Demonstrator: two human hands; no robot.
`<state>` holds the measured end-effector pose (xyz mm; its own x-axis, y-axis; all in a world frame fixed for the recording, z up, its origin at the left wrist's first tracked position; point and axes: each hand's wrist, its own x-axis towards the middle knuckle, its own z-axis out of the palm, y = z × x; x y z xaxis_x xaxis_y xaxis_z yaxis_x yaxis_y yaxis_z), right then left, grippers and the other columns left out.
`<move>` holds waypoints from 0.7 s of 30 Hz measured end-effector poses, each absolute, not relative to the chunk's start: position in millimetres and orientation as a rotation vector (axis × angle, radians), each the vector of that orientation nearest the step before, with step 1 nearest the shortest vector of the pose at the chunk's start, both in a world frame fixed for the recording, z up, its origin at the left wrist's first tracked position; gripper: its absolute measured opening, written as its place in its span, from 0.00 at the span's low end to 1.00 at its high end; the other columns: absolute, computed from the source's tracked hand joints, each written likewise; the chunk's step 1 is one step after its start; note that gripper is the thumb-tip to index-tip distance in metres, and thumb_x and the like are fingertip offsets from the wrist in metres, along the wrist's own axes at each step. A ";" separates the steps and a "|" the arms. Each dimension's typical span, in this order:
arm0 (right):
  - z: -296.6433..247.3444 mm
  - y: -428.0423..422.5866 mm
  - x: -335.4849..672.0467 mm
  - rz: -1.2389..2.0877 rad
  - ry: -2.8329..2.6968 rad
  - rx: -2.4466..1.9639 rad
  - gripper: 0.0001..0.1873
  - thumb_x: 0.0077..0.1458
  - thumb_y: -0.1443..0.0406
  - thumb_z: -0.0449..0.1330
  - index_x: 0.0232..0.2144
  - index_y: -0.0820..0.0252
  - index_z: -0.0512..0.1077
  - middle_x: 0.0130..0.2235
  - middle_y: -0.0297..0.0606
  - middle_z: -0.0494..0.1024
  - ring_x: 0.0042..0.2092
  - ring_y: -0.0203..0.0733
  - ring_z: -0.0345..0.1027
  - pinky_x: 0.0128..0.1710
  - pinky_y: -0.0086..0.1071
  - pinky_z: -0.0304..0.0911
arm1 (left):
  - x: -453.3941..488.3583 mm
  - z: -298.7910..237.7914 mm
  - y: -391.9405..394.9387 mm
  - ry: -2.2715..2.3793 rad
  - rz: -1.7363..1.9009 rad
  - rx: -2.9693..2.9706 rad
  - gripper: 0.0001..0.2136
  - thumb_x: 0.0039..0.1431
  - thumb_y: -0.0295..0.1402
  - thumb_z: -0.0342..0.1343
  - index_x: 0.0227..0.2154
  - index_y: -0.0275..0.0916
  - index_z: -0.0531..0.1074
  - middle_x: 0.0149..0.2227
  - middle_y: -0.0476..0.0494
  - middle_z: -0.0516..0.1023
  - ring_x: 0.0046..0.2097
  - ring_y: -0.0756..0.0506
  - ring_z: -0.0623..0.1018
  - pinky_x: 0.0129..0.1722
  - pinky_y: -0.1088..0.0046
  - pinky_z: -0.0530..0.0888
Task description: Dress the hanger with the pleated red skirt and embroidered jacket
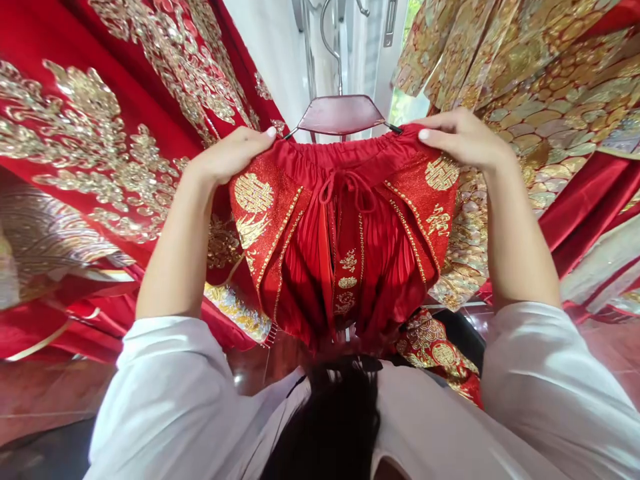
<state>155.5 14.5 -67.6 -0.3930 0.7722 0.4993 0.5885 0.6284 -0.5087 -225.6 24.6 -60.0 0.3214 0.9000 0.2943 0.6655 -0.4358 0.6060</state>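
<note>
A red pleated skirt (305, 260) with gold embroidery, a gathered waistband and a tied cord hangs in front of me. Its waist is attached at both ends to a hanger (343, 115) with a pinkish flat centre and a metal hook. My left hand (235, 152) grips the waistband's left corner, thumb on top and fingers behind the cloth. At the right corner, my right hand (463, 139) pinches the waistband near the hanger's end, thumb in front. The fingers behind the fabric are mostly hidden. The skirt's lower part falls toward my body.
Red garments with gold sequins (90, 100) hang close on the left. A gold scale-patterned garment (540, 100) hangs on the right. Behind the hanger are metal rails and a pale door frame (390, 40). Shiny reddish floor (45, 393) shows below.
</note>
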 end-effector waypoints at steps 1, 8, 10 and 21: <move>-61.7 12.8 149.2 0.262 -2.166 -1.079 0.23 0.57 0.56 0.55 0.18 0.68 0.63 0.19 0.27 0.54 0.25 0.23 0.47 0.26 0.21 0.45 | -224.8 -60.9 28.4 1.416 0.896 2.221 0.27 0.63 0.51 0.38 0.18 0.34 0.57 0.18 0.55 0.51 0.24 0.59 0.55 0.31 0.78 0.60; -54.9 28.3 118.3 0.000 -1.838 -0.884 0.30 0.64 0.61 0.50 0.14 0.62 0.43 0.19 0.30 0.41 0.23 0.27 0.34 0.25 0.29 0.34 | -201.2 -58.3 35.9 1.430 1.646 2.261 0.26 0.66 0.43 0.46 0.14 0.39 0.45 0.19 0.53 0.43 0.24 0.55 0.46 0.24 0.72 0.45; -58.9 31.6 119.3 0.016 -1.844 -0.919 0.31 0.63 0.57 0.51 0.13 0.61 0.44 0.18 0.30 0.42 0.24 0.27 0.35 0.25 0.28 0.35 | -193.9 -59.4 27.3 1.449 1.668 2.317 0.26 0.66 0.36 0.47 0.14 0.39 0.45 0.18 0.53 0.43 0.24 0.55 0.46 0.24 0.71 0.46; -75.1 11.4 164.8 0.440 -2.107 -1.054 0.14 0.53 0.57 0.60 0.28 0.64 0.71 0.24 0.29 0.63 0.26 0.25 0.51 0.25 0.25 0.46 | -200.9 -69.5 -0.9 1.423 1.115 2.430 0.20 0.60 0.36 0.52 0.17 0.36 0.52 0.20 0.54 0.49 0.24 0.57 0.50 0.26 0.78 0.50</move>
